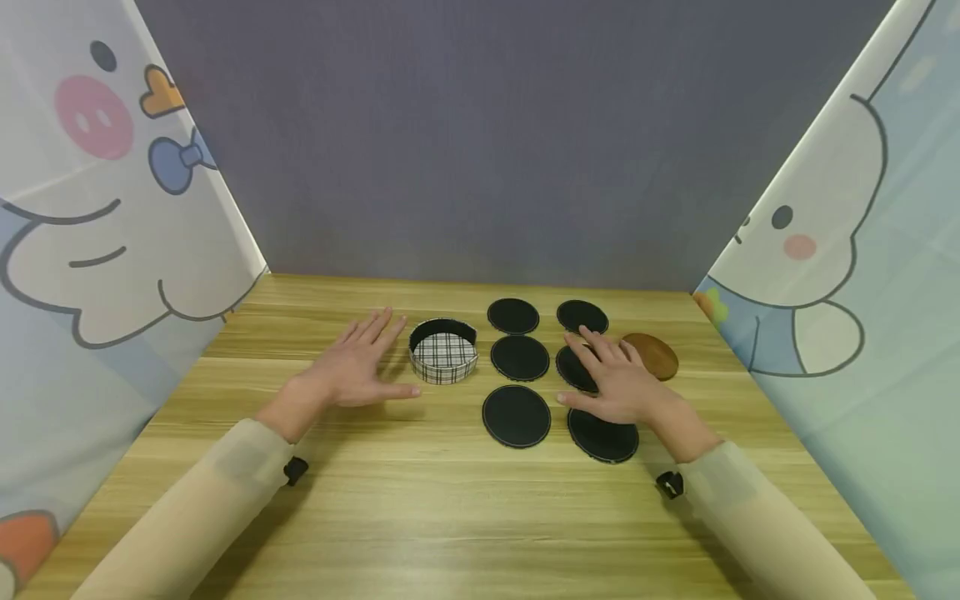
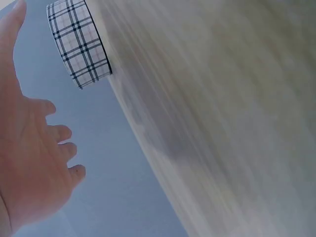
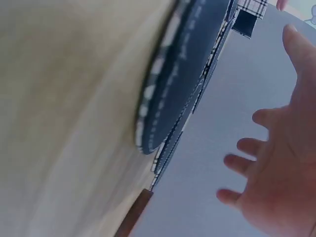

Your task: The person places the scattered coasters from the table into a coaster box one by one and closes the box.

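My left hand (image 1: pixel 360 364), fingers spread, hovers over the table just left of a round plaid coaster holder (image 1: pixel 444 362) with a dark inner wall. That holder's checked side (image 2: pixel 81 44) shows at the top of the left wrist view. To the right, my right hand (image 1: pixel 618 383) is held above several round black coasters, its fingers spread and holding nothing. It partly hides a middle coaster (image 1: pixel 573 368) and a front coaster (image 1: pixel 603 437). In the right wrist view, a stitched coaster (image 3: pixel 190 74) with a plaid edge lies below the right hand (image 3: pixel 281 163).
More black coasters lie in two columns, including one at the back left (image 1: pixel 513 316), one at the back right (image 1: pixel 582 315) and one at the front left (image 1: pixel 516 416). A brown round wooden piece (image 1: pixel 651 356) lies beyond the right hand. A grey panel (image 1: pixel 480 150) stands behind the table.
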Available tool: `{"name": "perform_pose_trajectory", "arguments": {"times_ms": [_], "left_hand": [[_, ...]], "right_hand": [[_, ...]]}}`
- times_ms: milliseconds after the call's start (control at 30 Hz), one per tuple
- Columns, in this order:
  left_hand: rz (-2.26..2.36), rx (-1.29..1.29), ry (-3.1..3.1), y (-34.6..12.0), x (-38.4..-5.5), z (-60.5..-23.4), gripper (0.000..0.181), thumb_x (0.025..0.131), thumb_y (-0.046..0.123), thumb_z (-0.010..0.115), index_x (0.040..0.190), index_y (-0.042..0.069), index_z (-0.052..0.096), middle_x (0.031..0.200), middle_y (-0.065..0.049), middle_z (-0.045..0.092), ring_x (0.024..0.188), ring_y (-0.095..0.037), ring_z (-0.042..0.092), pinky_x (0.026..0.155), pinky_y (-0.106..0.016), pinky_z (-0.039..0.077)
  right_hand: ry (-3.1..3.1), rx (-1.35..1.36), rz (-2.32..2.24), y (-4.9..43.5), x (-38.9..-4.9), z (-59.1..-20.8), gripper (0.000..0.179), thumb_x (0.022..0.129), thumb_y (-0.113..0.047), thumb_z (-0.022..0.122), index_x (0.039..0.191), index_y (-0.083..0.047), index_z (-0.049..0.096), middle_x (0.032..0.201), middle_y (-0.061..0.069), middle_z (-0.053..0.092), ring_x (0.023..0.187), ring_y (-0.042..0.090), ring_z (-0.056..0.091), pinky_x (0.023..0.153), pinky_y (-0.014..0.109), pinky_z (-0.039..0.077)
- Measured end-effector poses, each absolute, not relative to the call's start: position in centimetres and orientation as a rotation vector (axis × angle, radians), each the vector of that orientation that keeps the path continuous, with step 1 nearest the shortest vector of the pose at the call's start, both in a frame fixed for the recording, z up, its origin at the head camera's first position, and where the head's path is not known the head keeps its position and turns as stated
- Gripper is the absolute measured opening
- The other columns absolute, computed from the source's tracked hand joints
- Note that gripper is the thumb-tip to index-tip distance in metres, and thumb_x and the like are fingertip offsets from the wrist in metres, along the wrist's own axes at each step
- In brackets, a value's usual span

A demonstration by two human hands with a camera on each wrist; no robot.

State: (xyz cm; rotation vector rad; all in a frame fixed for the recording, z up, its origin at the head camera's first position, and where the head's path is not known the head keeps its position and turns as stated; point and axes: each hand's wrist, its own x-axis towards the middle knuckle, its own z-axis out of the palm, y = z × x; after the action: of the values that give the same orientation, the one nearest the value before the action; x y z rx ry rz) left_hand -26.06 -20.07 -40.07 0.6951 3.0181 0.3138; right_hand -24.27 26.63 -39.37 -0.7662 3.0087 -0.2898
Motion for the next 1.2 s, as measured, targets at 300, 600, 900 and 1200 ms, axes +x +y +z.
{"name": "perform_pose_trajectory", "arguments": {"times_ms": [300, 600, 900, 1200], "left_hand": [[0.914, 0.671, 2.710, -19.1, -28.8, -40.9, 0.121, 0.092, 0.061, 0.085, 0.177, 0.012, 0.014, 0.166, -0.033, 0.038, 0.146, -0.051, 0.055, 0.121, -0.070, 0.042], [0.862, 0.603, 2.620, -17.7, -31.7, -41.1, 0.127, 0.092, 0.069, 0.080, 0.179, 0.015, 0.004, 0.179, -0.032, 0.017, 0.164, -0.053, 0.023, 0.129, -0.073, 0.025], [0.795, 0.547, 2.595, -17.4, -32.4, -40.9, 0.123, 0.089, 0.074, 0.078, 0.179, 0.034, 0.005, 0.180, -0.034, -0.001, 0.166, -0.059, 0.010, 0.125, -0.082, 0.018], [0.862, 0.539, 2.565, -17.6, -32.5, -41.3, 0.126, 0.086, 0.075, 0.081, 0.178, 0.035, 0.005, 0.179, -0.034, -0.001, 0.162, -0.061, 0.019, 0.125, -0.081, 0.024]], "right_hand": [[2.785, -0.773, -0.834, 29.5, -23.5, -39.5, 0.046, 0.104, -0.033, 0.079, 0.141, -0.009, 0.067, 0.139, 0.016, 0.060, 0.122, 0.033, 0.065, 0.096, 0.045, 0.061], [2.704, -0.776, -0.808, 32.0, -22.6, -40.0, 0.040, 0.100, -0.031, 0.084, 0.133, -0.012, 0.073, 0.127, 0.014, 0.061, 0.106, 0.021, 0.061, 0.088, 0.033, 0.055], [2.666, -0.841, -0.778, 32.1, -22.3, -40.3, 0.053, 0.096, -0.032, 0.088, 0.143, -0.013, 0.072, 0.127, 0.011, 0.060, 0.096, 0.018, 0.048, 0.079, 0.025, 0.042], [2.653, -0.877, -0.759, 31.9, -22.2, -40.4, 0.053, 0.094, -0.031, 0.090, 0.142, -0.017, 0.073, 0.123, 0.008, 0.058, 0.096, 0.016, 0.045, 0.079, 0.026, 0.040]]}}
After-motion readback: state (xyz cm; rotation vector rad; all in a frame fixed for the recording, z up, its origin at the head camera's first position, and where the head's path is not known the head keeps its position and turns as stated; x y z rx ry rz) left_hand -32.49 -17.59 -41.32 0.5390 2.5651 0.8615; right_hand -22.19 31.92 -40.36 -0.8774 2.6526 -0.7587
